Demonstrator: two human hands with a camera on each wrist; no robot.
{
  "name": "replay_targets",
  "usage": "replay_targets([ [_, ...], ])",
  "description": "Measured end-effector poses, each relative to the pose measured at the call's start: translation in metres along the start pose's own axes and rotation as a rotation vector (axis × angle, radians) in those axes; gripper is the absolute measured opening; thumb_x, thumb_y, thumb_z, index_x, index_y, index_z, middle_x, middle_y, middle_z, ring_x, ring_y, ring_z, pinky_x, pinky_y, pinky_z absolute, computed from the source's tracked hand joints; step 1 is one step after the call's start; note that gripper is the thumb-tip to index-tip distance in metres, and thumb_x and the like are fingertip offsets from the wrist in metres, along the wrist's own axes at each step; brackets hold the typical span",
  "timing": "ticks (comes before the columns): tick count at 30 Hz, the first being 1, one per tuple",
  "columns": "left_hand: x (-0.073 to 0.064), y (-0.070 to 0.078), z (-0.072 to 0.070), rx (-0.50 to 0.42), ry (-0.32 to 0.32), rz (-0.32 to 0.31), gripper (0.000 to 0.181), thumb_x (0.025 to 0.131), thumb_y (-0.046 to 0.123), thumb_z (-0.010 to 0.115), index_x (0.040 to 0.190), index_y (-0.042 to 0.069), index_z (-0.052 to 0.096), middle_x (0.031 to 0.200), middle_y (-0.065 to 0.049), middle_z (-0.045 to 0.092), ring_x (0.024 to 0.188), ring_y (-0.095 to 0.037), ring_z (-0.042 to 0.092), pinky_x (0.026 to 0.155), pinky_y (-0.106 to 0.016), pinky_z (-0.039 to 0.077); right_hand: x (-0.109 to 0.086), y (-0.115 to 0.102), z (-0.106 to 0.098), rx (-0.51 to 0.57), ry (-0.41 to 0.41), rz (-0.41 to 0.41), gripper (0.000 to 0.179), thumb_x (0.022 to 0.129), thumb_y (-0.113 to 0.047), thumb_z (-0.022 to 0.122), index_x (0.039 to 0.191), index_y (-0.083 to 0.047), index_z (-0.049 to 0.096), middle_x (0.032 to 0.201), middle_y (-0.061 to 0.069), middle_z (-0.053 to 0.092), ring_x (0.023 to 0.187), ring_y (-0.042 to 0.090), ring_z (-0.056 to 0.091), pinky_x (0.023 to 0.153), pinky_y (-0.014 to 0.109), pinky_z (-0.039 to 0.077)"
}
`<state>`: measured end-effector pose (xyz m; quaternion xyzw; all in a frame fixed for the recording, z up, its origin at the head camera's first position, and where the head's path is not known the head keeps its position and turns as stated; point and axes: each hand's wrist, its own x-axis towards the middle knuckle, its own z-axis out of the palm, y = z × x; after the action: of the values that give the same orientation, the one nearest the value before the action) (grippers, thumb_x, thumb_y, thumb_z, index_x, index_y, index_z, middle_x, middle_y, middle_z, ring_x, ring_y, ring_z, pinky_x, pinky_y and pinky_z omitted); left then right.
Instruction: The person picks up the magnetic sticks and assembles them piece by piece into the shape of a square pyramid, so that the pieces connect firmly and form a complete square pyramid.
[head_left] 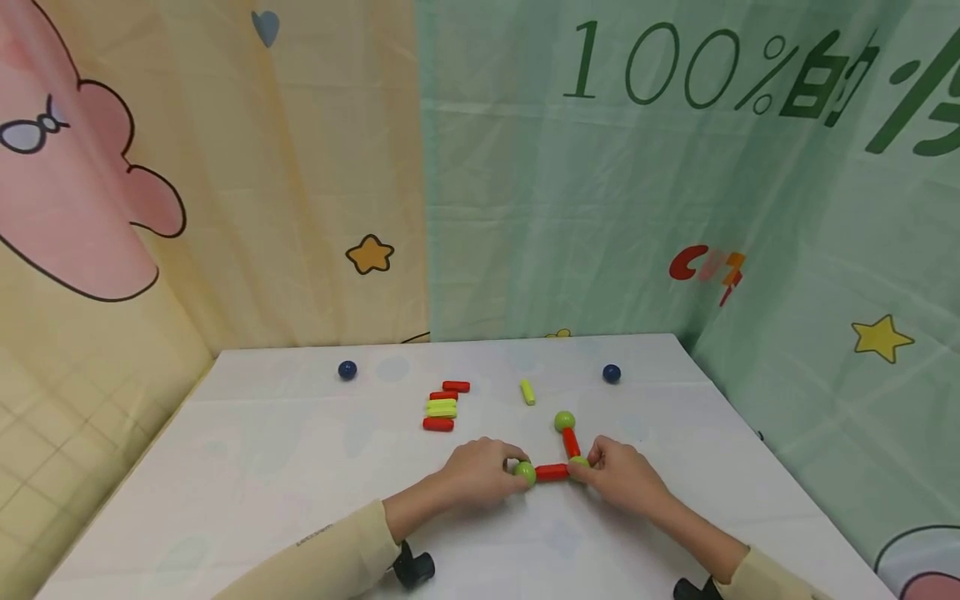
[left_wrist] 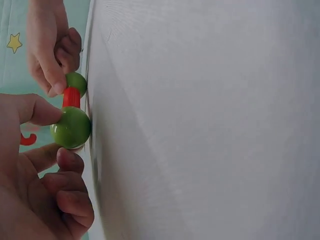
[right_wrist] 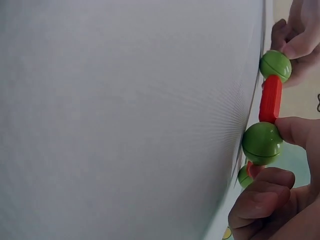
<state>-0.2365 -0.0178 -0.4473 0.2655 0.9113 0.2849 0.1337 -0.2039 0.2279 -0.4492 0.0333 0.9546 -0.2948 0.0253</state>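
Observation:
My left hand (head_left: 480, 472) pinches a green ball (head_left: 525, 473) between thumb and fingers. From that ball a red rod (head_left: 552, 473) runs right to a corner green ball (right_wrist: 262, 142), which my right hand (head_left: 626, 475) holds by thumb and fingertips, partly hiding it in the head view. A second red rod (head_left: 571, 442) leads away from the corner to a far green ball (head_left: 564, 421), so the joined pieces form an L low over the white table. In the left wrist view, the near green ball (left_wrist: 71, 128) sits against the red rod's end.
Behind the hands, red rods (head_left: 438, 424) and yellow-green rods (head_left: 441, 408) lie in a rough column. A single yellow-green rod (head_left: 528, 392) lies to their right. Toward the back of the table (head_left: 262, 450) are a blue ball (head_left: 347, 370) at left and another blue ball (head_left: 611, 373) at right.

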Motion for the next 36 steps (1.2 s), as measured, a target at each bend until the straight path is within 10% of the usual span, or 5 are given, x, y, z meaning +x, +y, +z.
replay_targets([
  [14,0.005,-0.013,0.003,-0.126,0.01,0.047,0.03,0.088,0.044,0.073,0.113,0.029,0.076,0.073,0.009,0.06,0.065,-0.008,0.053,0.057,-0.025,0.039,0.029,-0.009,-0.027,-0.09,0.012,-0.065,0.035,0.091,-0.043,0.071,0.095,-0.01,0.064,0.069,0.003,0.054,0.062,0.018,0.049,0.055,0.029,0.039],
  [22,0.003,-0.013,0.003,-0.144,-0.002,0.022,0.034,0.087,0.048,0.074,0.116,0.031,0.076,0.072,0.009,0.06,0.067,-0.008,0.053,0.057,-0.024,0.038,0.062,-0.008,-0.021,0.053,-0.023,0.013,0.042,0.092,-0.043,0.069,0.113,-0.007,0.067,0.085,0.005,0.059,0.07,0.019,0.05,0.058,0.028,0.04],
  [36,0.003,-0.012,0.001,-0.154,-0.012,0.013,0.033,0.086,0.046,0.076,0.115,0.03,0.076,0.071,0.006,0.059,0.066,-0.01,0.052,0.056,-0.025,0.036,0.087,0.02,-0.008,0.34,-0.222,0.05,0.051,0.086,-0.039,0.076,0.128,-0.012,0.069,0.056,-0.004,0.038,0.041,0.015,0.029,0.044,0.025,0.028],
])
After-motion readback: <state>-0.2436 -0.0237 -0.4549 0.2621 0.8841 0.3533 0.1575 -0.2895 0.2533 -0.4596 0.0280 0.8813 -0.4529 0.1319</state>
